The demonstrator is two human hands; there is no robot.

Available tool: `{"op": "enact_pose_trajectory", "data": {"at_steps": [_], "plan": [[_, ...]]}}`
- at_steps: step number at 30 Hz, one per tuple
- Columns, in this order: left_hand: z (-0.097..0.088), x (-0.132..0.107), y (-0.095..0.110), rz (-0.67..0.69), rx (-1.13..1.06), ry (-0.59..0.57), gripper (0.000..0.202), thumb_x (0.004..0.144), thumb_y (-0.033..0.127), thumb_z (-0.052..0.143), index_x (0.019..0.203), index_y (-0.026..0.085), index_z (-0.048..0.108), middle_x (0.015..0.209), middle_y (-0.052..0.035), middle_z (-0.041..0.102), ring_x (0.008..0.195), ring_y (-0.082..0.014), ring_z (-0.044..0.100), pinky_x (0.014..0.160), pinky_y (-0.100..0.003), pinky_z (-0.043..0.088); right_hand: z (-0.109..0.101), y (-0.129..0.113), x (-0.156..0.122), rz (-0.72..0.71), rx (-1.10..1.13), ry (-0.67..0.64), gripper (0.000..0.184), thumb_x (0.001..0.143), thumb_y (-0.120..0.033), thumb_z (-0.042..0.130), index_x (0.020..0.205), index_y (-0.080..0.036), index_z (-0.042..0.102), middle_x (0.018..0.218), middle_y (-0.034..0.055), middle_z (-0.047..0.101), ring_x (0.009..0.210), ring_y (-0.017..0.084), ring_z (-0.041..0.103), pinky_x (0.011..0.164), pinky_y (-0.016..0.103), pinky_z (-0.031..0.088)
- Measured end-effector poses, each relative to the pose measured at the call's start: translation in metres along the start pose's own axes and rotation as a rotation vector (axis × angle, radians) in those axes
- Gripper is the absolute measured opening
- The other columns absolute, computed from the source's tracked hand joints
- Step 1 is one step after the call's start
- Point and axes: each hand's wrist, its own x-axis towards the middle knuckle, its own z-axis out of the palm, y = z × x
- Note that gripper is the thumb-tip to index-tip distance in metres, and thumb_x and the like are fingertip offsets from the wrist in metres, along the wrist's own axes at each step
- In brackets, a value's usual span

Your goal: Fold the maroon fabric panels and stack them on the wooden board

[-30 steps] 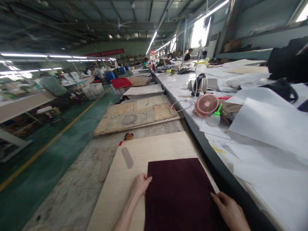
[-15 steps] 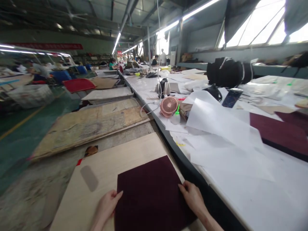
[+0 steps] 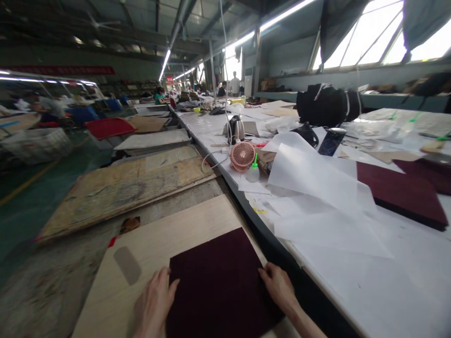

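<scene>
A dark maroon sheet (image 3: 214,281), of fabric or leather, lies on a pale wooden board (image 3: 148,234) in front of me. Along its left edge rests my left hand (image 3: 157,298), fingers stretched out on the board side and the thumb apart, touching the sheet. My right hand (image 3: 280,284) pinches the right edge, its thumb on top and the fingertips partly hidden by the sheet. Left of the sheet, a grey rounded patch (image 3: 127,265) shows on the board.
A long white-topped table (image 3: 387,291) with a dark edge runs along my right. On it are translucent paper (image 3: 313,173), a pink fan (image 3: 242,156), a green-tipped bottle (image 3: 252,171), a kettle (image 3: 236,129) and a maroon stack (image 3: 398,190). A stained board (image 3: 134,183) lies beyond mine.
My left hand has loosened from a pinch, its fingers now spreading along the sheet's left edge. The right hand stays at the right edge. The view has shifted slightly.
</scene>
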Motion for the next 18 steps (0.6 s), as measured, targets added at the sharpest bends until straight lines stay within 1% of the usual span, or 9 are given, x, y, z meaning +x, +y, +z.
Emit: {"op": "enact_pose_trajectory", "data": {"at_steps": [2,4,6,8,9,11,14,16,18], "plan": [[0.000,-0.001,0.021,0.183,-0.059,0.143,0.024,0.090,0.029,0.044,0.105,0.019,0.059,0.106,-0.0092,0.066,0.097,-0.0235,0.062,0.082,-0.034,0.048,-0.001,0.000,0.001,-0.007,0.008,-0.018,0.027,0.090,-0.037,0.046,0.070,-0.022,0.054,0.069,0.0027,0.066,0.069,0.018,0.062,0.059,0.025,0.033],[0.005,-0.002,0.047,0.344,-0.132,0.208,0.026,0.091,0.029,0.044,0.106,0.018,0.061,0.113,-0.0103,0.064,0.106,-0.0235,0.059,0.091,-0.035,0.047,-0.001,0.000,0.002,-0.014,0.014,-0.027,0.028,0.090,-0.038,0.045,0.069,-0.022,0.055,0.067,0.0028,0.065,0.068,0.018,0.062,0.060,0.025,0.033],[0.015,-0.004,0.072,0.450,-0.175,0.232,0.029,0.091,0.030,0.045,0.112,0.018,0.061,0.122,-0.0108,0.060,0.115,-0.0250,0.054,0.100,-0.040,0.042,0.000,0.002,0.003,-0.010,0.015,-0.031,0.029,0.090,-0.039,0.045,0.069,-0.022,0.055,0.066,0.0029,0.065,0.068,0.019,0.062,0.059,0.026,0.034],[0.028,-0.008,0.090,0.500,-0.185,0.216,0.033,0.091,0.034,0.046,0.117,0.018,0.060,0.127,-0.0106,0.058,0.121,-0.0269,0.050,0.105,-0.046,0.038,0.000,0.003,0.003,-0.006,0.016,-0.037,0.030,0.090,-0.040,0.045,0.069,-0.022,0.055,0.066,0.0028,0.065,0.068,0.019,0.062,0.059,0.026,0.034],[0.035,-0.011,0.096,0.504,-0.181,0.204,0.035,0.090,0.036,0.047,0.118,0.019,0.059,0.128,-0.0106,0.057,0.121,-0.0279,0.050,0.105,-0.048,0.038,0.000,0.003,0.003,-0.008,0.020,-0.040,0.029,0.090,-0.040,0.045,0.069,-0.022,0.055,0.067,0.0028,0.065,0.068,0.019,0.062,0.059,0.026,0.034],[0.049,-0.015,0.102,0.488,-0.166,0.194,0.037,0.089,0.039,0.049,0.119,0.019,0.059,0.129,-0.0108,0.057,0.121,-0.0290,0.050,0.103,-0.050,0.039,0.000,0.003,0.003,-0.012,0.040,-0.042,0.029,0.089,-0.039,0.046,0.068,-0.022,0.054,0.067,0.0027,0.065,0.068,0.019,0.062,0.059,0.026,0.034],[0.065,-0.018,0.101,0.471,-0.137,0.222,0.040,0.090,0.039,0.048,0.123,0.019,0.056,0.132,-0.0106,0.054,0.125,-0.0281,0.047,0.105,-0.049,0.038,-0.004,-0.003,0.005,0.000,0.085,-0.039,0.028,0.088,-0.037,0.048,0.066,-0.021,0.053,0.065,0.0032,0.064,0.067,0.019,0.061,0.060,0.026,0.035],[0.068,-0.019,0.098,0.485,-0.123,0.245,0.040,0.090,0.039,0.047,0.124,0.019,0.055,0.134,-0.0108,0.053,0.126,-0.0272,0.046,0.106,-0.049,0.035,-0.009,-0.008,0.001,0.022,0.113,-0.032,0.027,0.088,-0.036,0.048,0.067,-0.020,0.054,0.067,0.0039,0.064,0.069,0.019,0.061,0.061,0.026,0.036],[0.064,-0.025,0.096,0.503,-0.129,0.263,0.038,0.090,0.039,0.048,0.120,0.018,0.057,0.132,-0.0119,0.055,0.125,-0.0278,0.047,0.105,-0.049,0.036,-0.017,-0.011,-0.011,0.053,0.140,-0.020,0.023,0.087,-0.035,0.049,0.073,-0.019,0.057,0.074,0.0046,0.067,0.074,0.019,0.062,0.063,0.026,0.038]]}}
